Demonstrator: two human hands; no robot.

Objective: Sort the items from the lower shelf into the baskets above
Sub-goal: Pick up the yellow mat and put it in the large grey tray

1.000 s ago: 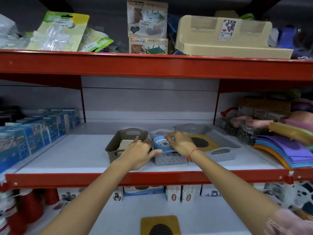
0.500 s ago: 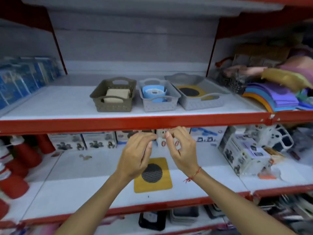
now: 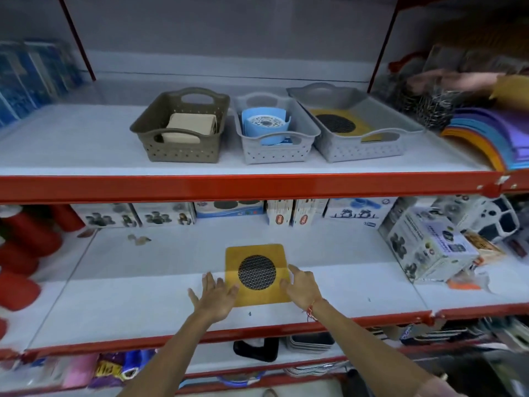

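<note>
The yellow mat lies flat near the lower shelf's front edge. The left hand and right hand, fingers spread wide, touch its side edges, gripping nothing.

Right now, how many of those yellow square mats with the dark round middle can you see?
2. One mat lies flat on the lower shelf between both hands; another sits in the right-hand grey basket above. More might lie hidden beneath it.

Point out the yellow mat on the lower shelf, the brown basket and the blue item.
yellow mat (image 3: 256, 253), head view, top yellow border.
brown basket (image 3: 183, 152), head view, front wall.
blue item (image 3: 273, 138), head view, front blue side.
</note>
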